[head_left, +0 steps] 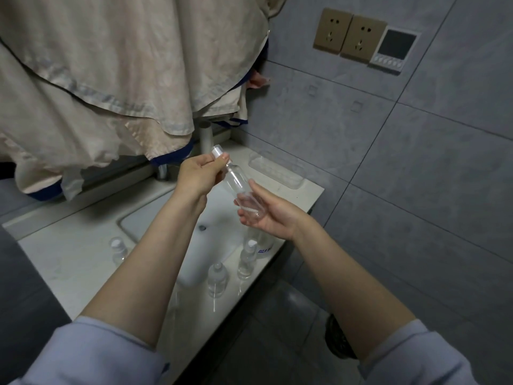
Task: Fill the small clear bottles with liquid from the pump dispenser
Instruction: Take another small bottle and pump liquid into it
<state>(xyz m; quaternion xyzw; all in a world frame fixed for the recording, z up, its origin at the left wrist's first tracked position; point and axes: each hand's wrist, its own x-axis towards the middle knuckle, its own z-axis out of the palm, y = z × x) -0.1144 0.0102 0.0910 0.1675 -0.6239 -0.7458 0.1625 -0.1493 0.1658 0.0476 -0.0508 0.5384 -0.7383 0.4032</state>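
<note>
A small clear bottle [238, 184] lies tilted in the air above the sink, cap end up to the left. My left hand [198, 176] pinches its white cap [219, 155] between thumb and fingers. My right hand [266, 215] cradles the bottle's base in its curled fingers. On the counter's front edge stand other small clear bottles: one with a spray top [248, 258], a squat one [218, 279], and one to the left of the basin [119, 250]. Behind the spray bottle stands a larger clear container with blue lettering [262, 245]; its top is hidden by my right hand.
A white sink [194, 245] is set in a pale counter [72, 254], with a tap [206, 137] at the back. A clear tray [274, 169] lies at the counter's far right. Beige cloth [111, 79] hangs low over the back. Grey tiled wall with sockets [349, 34] on the right.
</note>
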